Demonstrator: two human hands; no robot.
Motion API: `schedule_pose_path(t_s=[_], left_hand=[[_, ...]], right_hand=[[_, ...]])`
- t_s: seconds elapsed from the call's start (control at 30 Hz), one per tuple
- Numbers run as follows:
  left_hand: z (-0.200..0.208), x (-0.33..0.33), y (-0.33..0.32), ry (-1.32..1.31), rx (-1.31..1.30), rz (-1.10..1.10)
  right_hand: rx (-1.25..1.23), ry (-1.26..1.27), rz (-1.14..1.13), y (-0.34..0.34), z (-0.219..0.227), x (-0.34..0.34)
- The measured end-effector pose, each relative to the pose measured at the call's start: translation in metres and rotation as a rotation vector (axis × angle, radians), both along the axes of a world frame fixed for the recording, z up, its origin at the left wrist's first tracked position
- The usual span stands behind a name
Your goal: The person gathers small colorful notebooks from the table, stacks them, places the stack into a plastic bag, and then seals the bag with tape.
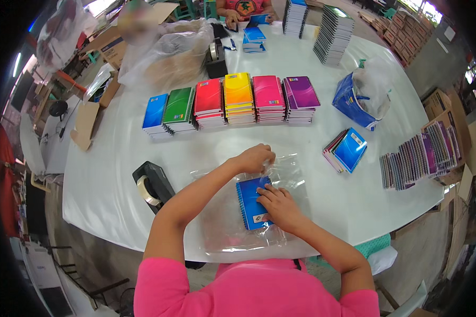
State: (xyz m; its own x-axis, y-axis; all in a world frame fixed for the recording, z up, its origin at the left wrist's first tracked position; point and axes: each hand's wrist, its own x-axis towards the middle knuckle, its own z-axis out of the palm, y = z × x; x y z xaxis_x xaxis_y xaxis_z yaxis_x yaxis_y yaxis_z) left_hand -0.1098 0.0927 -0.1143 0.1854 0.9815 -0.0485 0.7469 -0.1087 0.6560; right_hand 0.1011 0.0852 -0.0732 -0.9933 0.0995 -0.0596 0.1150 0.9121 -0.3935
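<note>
Your right hand [280,207] presses flat, fingers spread, on the blue spiral notebook [252,202] inside the clear glossy plastic bag [238,222], long axis running away from you. Your left hand [256,157] pinches the bag's far edge.

We see bare white table [116,174] on the far side of the two hands, up to the row of notebook stacks [232,103]. On the left, the black tape dispenser [152,186] stands close and blocks the way. On the right, a small pile of notebooks [346,149] narrows the passage.
</note>
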Motion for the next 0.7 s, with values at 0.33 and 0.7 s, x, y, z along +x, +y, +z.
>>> schedule_pose_path(t_s=[0.33, 0.7], left_hand=[[0.004, -0.045, -0.046, 0.264, -0.556, -0.157], [0.0, 0.081, -0.194, -1.071, -0.394, 1.119]], right_hand=[[-0.033, -0.039, -0.019, 0.004, 0.005, 0.001], [-0.076, 0.102, 0.166, 0.031, 0.001, -0.002]])
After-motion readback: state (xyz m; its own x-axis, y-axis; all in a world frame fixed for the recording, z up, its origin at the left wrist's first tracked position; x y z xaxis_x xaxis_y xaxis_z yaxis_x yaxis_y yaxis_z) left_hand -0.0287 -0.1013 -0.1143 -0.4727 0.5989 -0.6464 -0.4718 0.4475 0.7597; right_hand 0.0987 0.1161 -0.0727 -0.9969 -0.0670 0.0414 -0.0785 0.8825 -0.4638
